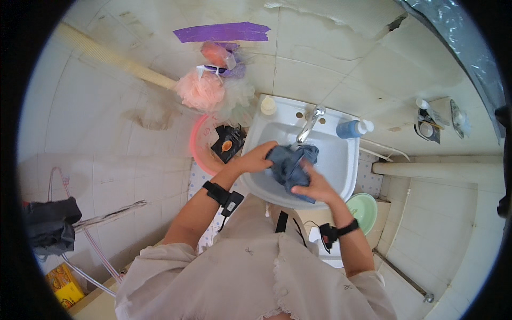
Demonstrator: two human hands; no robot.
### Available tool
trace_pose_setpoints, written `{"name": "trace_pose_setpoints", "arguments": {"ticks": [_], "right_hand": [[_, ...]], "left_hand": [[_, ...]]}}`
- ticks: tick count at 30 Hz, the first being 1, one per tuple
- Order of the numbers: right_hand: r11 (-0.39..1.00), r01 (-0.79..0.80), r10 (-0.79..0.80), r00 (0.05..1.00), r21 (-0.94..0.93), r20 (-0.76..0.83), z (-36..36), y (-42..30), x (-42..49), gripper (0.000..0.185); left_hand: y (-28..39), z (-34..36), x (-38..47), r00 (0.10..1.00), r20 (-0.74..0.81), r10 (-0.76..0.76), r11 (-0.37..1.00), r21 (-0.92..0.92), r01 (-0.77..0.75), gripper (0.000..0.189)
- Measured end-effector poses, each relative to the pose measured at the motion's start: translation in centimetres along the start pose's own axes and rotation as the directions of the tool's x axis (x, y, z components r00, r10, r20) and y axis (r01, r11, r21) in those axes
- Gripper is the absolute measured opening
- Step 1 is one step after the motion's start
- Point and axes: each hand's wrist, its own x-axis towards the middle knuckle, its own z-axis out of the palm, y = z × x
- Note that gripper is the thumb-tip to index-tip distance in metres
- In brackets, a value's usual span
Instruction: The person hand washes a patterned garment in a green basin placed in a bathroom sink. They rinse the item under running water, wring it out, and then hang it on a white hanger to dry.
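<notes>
Over the white ceramic washbasin, both hands hold a bunched, blue-grey cloth that looks wet. My left hand grips its left edge, with the fingers partly folded into the fabric. On the lower right side, my right hand grasps the cloth between thumb and fingers; its fingers are slightly blurred. The chrome faucet reaches down to just above the cloth's top. Part of the basin's bottom is hidden by the cloth and hands.
A cream bottle and a blue pump bottle stand on the basin's rim. Left of the basin are a pink tub and hanging mesh bath puffs. A green plastic basin lies at the lower right. Dark cloth hangs far left.
</notes>
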Motion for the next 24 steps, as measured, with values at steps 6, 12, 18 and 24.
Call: {"name": "trace_pose_setpoints", "arguments": {"ticks": [6, 12, 18, 24], "right_hand": [[0.541, -0.039, 0.304, 0.941, 0.840, -0.152, 6.1, 12.3, 5.8, 0.023], [0.211, 0.262, 0.480, 0.812, 0.942, -0.334, 10.9, 10.3, 12.2, 0.033], [0.905, -0.213, 0.414, 0.639, 0.367, -0.649, 14.2, 5.8, 14.2, 0.044], [0.805, -0.410, 0.586, 0.434, 0.428, -0.685, 12.3, 8.5, 17.0, 0.037]], "left_hand": [[-6.3, 2.6, 1.8, 0.997, -0.054, -0.055, 0.998, 0.021, 0.056, 0.038], [-13.2, 9.0, 7.9, 0.804, -0.246, -0.541, 0.662, -0.714, 0.227, 0.028], [-15.3, 11.8, 7.6, 0.779, 0.182, -0.601, -0.122, -0.983, 0.135, 0.041], [-14.0, 13.7, 8.9, 0.605, 0.086, -0.791, 0.084, -0.965, 0.247, 0.032]]}}
